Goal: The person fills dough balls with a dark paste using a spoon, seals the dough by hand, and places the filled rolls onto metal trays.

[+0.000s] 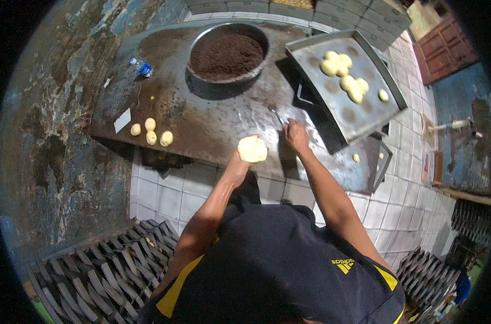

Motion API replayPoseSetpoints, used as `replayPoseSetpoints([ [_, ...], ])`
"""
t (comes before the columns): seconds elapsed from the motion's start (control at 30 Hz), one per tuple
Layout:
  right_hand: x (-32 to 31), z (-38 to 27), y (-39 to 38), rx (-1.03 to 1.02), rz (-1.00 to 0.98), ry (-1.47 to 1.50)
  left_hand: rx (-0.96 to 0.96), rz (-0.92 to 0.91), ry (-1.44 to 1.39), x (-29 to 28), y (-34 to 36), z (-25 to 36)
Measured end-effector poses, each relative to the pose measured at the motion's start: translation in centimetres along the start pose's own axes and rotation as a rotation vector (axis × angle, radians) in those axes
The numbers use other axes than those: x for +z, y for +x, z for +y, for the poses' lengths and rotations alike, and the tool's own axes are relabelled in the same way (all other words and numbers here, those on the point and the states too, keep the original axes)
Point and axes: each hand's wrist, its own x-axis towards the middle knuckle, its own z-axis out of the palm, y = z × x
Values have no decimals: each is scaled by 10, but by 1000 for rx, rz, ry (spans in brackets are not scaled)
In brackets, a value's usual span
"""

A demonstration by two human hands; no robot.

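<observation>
My left hand (241, 160) holds up a pale, flattened piece of dough (252, 149) above the near edge of the metal table (164, 97). To its right, my right hand (294, 135) grips a slim metal utensil (275, 114), its tip pointing away from me. Beyond them sits a wide metal bowl (229, 54) of dark brown crumbly material. Several dough balls (150, 123) lie at the left part of the table, beside a white flat card (122, 120). A large square tray (326, 102) at the right carries several pale dough balls (356, 89).
A blue-labelled bottle (144, 68) lies near the back left. A stained wall (51, 135) rises on the left. Stacks of metal pieces (99, 270) stand at lower left and lower right (424, 275). Grey boxes (353, 19) line the back; a wooden door (437, 48) is at far right.
</observation>
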Motion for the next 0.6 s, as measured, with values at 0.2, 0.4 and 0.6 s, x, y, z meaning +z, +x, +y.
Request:
replayPoseSetpoints([
  [0.2,7,-77,59,-109,-363,183,48,124,12,-97,53,99],
  [0.4,6,-199,220,-286,-263,236,274,188,172,-177,122,156],
  [0.6,120,-220,299,-51,-515,-151,352,377,324,-222,164,176],
])
